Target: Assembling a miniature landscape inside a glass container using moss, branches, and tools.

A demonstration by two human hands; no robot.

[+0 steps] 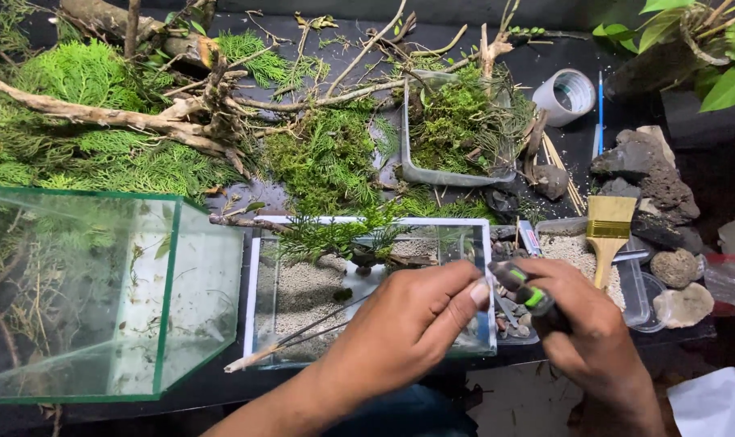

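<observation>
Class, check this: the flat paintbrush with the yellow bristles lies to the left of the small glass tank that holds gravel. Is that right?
Not quite. The head view shows the flat paintbrush with the yellow bristles lying to the right of the small glass tank that holds gravel, over a tray of sand. On the left stands a larger glass tank.

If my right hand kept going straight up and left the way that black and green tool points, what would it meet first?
Probably the left hand: the tool in the right hand points at its thumb and fingertips. Beyond lies the small glass tank, though depth is unclear.

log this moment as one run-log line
left hand: holds long tweezers | right hand: grips black-green tool | both over small glass tank
</observation>
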